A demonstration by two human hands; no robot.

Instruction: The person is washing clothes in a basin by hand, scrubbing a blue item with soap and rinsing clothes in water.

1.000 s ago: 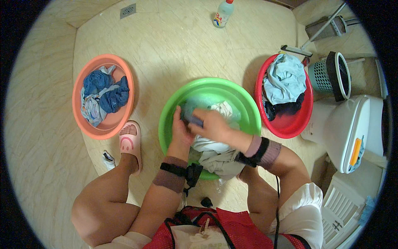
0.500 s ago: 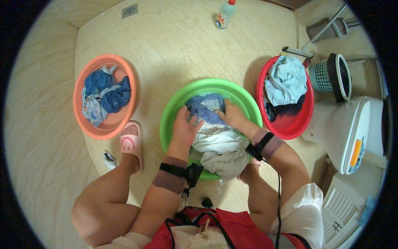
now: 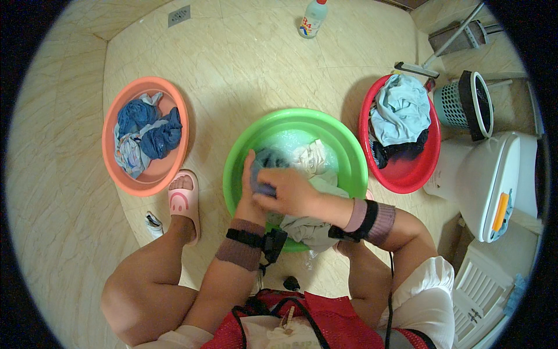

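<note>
Over the left part of a green basin [image 3: 296, 116], my hands are brought together around a blue garment [image 3: 264, 187]. My right hand [image 3: 288, 192] reaches across to the left, its fingers curled over the cloth and slightly smeared by motion. Upright at the garment's left side is my left hand [image 3: 247, 183], closed against it; some of its fingers are hidden behind the cloth and the right hand. Sudsy water [image 3: 290, 138] shows in the basin. A white cloth [image 3: 311, 157] lies in it, and a pale beige cloth [image 3: 311, 231] hangs over the near rim.
An orange basin [image 3: 110, 168] with blue and patterned clothes stands left, a red basin [image 3: 401, 183] with light-blue and dark clothes right. A bottle [image 3: 313, 20] stands at the back. Toilet [image 3: 491, 186], basket [image 3: 452, 107] and floor squeegee [image 3: 417, 70] line the right side.
My right hand has swung left to meet my left hand. The blue garment has been gathered to the basin's left side, uncovering sudsy water and the white cloth.
</note>
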